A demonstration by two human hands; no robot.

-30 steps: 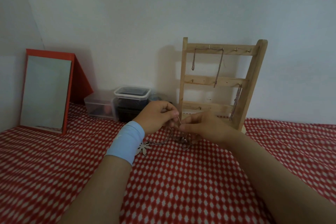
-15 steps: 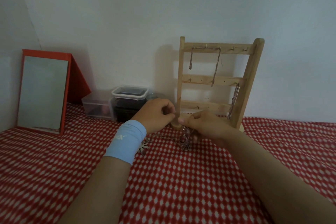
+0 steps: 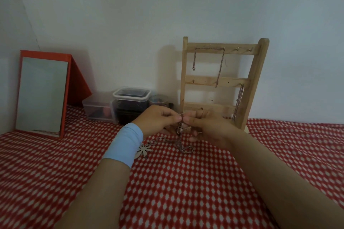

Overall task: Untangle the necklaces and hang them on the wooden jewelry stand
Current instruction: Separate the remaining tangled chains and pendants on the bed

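Observation:
My left hand and my right hand meet fingertip to fingertip in front of the wooden jewelry stand. Both pinch the top of a tangled silver necklace chain, lifted slightly, with its lower loops heaped on the red patterned cloth. A silver flower pendant lies beside my left wrist, which wears a light blue band. Two chains hang on the stand: one draped over the top rail's hooks, another hanging from the middle rail at the right.
A red-framed mirror leans at the left. Clear plastic boxes and a small round tin sit against the wall, left of the stand. The red-and-white cloth covers the whole surface.
Both hands have stayed together at the same spot, shifting their pinch on the chain. The tangle now hangs a little lower from the fingers, with more of it heaped on the cloth.

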